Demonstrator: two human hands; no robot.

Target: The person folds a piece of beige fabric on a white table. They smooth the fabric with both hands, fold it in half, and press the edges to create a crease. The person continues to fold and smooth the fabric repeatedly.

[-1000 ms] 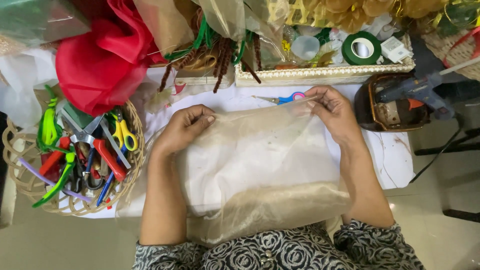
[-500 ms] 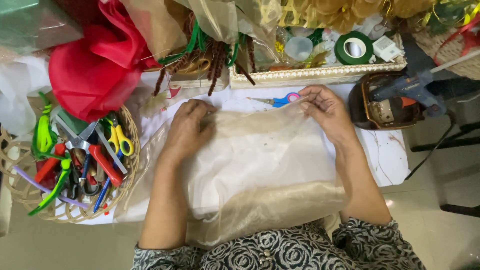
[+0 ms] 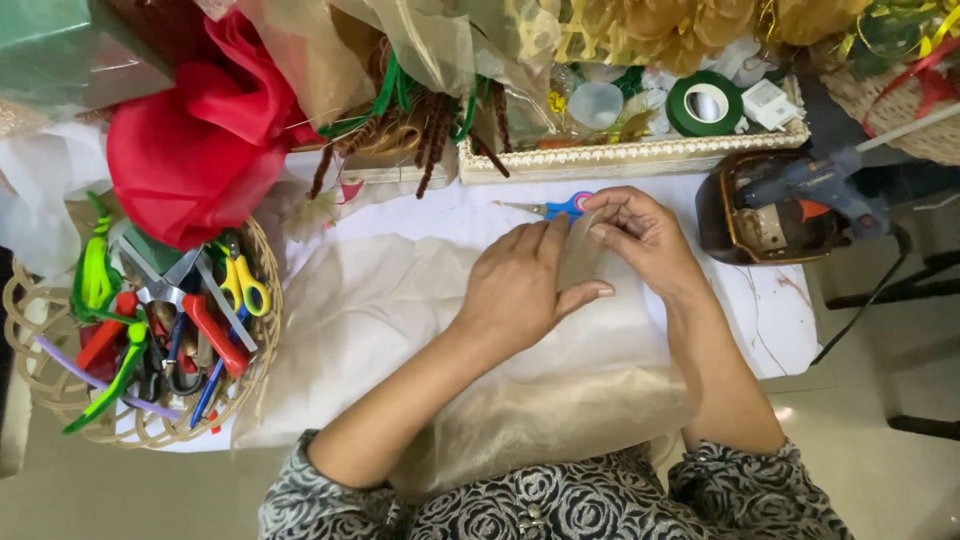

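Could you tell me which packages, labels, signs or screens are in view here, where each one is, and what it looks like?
Small white packet: in the ornate cream tray at the table's far edge, right of the green tape roll; squarish, white with a dark patch.
Green box-like package: far left corner, behind the red fabric; flat-sided, teal green with a shiny wrap.
No signs or screens are visible.

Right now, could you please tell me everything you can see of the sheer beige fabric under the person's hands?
The sheer beige fabric is a thin, see-through, organza-like sheet with a faint sheen. It lies crumpled over the white table, its near edge hanging towards the person's lap. The left hand presses flat on it, while the right hand pinches a raised fold near the far edge, beside small blue-handled scissors.
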